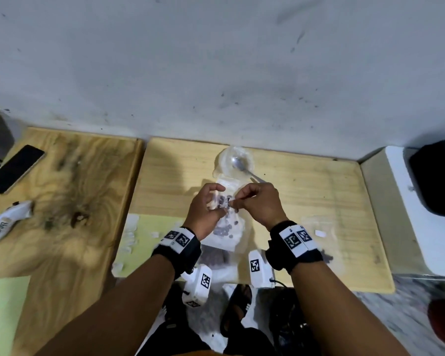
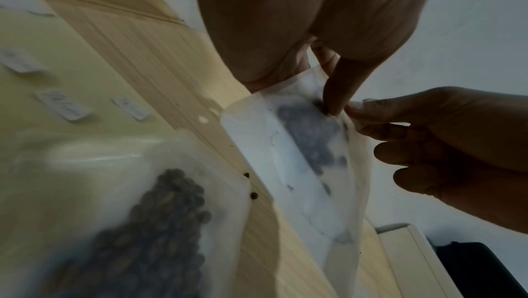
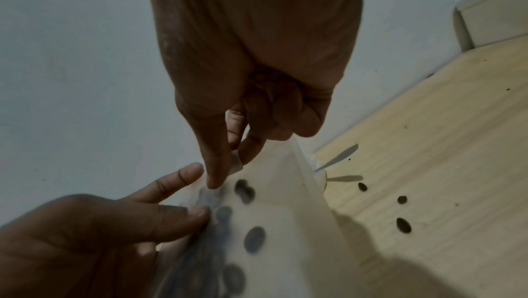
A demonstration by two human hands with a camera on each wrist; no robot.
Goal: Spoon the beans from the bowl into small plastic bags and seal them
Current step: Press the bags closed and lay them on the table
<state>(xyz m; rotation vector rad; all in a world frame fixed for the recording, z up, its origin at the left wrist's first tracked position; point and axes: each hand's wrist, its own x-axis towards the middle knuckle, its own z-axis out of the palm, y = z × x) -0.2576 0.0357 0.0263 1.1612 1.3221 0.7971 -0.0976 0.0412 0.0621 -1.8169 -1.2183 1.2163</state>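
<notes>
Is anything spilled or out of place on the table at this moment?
Yes. A few loose beans lie on the bare table, outside the plastic bag that both hands hold. The spoon rests in the bowl.

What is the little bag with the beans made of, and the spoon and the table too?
The bag looks like thin, clear, soft plastic: the dark beans show through and it crumples between the fingers. The spoon seems to be shiny metal, since it gleams silver. The table looks like pale wood, with grain lines, though it may be only a printed surface.
</notes>
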